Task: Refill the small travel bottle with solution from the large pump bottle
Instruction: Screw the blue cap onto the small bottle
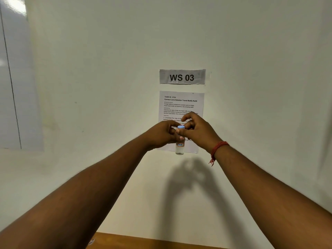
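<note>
I hold a small clear travel bottle [180, 149] upright in the air in front of the wall, with pale liquid in its lower part and a small label on its side. My left hand [161, 134] grips its upper body. Its blue cap [181, 127] sits on top, and the fingertips of my right hand [195, 131] pinch that cap. A red thread bracelet [217, 150] is on my right wrist. The large pump bottle is out of view.
A white wall fills the view, bearing a "WS 03" sign [182, 77] and a printed task sheet [181, 105] partly behind my hands. A strip of wooden tabletop [143, 242] shows at the bottom edge. A glossy white panel [16, 87] hangs at the left.
</note>
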